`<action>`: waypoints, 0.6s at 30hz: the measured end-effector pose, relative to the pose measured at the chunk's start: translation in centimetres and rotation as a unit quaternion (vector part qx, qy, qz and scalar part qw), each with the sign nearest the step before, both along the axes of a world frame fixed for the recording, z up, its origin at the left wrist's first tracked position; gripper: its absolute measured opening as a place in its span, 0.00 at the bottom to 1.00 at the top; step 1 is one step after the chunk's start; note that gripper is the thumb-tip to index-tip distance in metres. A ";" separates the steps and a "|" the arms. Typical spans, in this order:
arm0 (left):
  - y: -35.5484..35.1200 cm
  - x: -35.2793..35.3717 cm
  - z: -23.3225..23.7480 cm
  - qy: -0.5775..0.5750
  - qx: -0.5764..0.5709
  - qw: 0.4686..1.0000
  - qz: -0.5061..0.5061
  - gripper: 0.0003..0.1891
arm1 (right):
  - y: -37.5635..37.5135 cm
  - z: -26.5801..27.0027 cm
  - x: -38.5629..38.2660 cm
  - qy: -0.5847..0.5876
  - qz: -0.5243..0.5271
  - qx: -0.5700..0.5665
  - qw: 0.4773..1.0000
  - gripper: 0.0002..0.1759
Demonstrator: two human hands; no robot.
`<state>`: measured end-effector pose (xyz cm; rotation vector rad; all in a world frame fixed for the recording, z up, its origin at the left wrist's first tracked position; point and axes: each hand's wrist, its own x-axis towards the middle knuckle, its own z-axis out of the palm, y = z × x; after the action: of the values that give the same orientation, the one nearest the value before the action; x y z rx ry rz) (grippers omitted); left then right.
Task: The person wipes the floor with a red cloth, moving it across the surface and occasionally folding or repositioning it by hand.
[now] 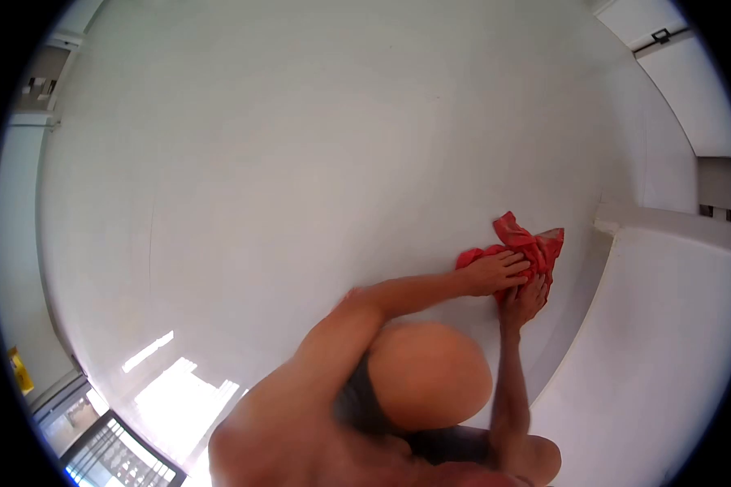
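Observation:
A crumpled red cloth (529, 246) lies on the pale, glossy floor (284, 162), right of centre. My left hand (495, 273) rests flat on the cloth's left part, its fingers stretched out to the right. Just below and to the right, my right hand (525, 302) presses on the cloth's lower part with its fingers spread and pointing up. The two hands are close together at the fingers. Parts of the cloth are hidden under both hands.
A white raised block or wall (650, 325) stands right of the hands. My bent knee (430, 373) is below them. White cabinets (690, 97) line the upper right. A yellow object (20, 371) is at the far left, and bright light reflects on the floor at lower left.

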<state>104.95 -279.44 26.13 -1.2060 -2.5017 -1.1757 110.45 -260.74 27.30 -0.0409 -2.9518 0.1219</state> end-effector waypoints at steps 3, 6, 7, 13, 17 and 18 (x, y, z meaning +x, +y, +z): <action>-1.3 -0.1 1.0 0.001 -0.001 1.000 0.013 0.25 | -1.6 -0.9 0.9 0.062 -0.033 -0.034 0.997 0.36; -3.5 -1.7 -0.2 0.007 0.014 0.997 0.071 0.22 | -5.2 -1.0 -2.5 0.073 -0.015 -0.065 0.995 0.37; -5.5 -2.4 1.2 0.002 0.011 0.995 0.095 0.22 | -7.2 0.0 -4.1 0.082 0.006 -0.055 0.995 0.37; -22.5 -2.1 2.2 0.000 -0.030 0.964 0.266 0.27 | -24.5 3.3 -10.6 0.074 0.202 -0.108 0.971 0.45; -34.5 4.0 1.5 -0.012 -0.074 0.905 0.419 0.27 | -37.8 0.4 -10.0 0.100 0.356 -0.218 0.903 0.47; -36.6 6.4 1.4 -0.024 -0.090 0.878 0.470 0.28 | -41.4 2.6 -8.6 -0.010 0.343 -0.242 0.908 0.45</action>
<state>111.30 -316.06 27.50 0.1203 -2.6833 -0.6971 101.81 -302.12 29.92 0.9254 -2.7239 0.9377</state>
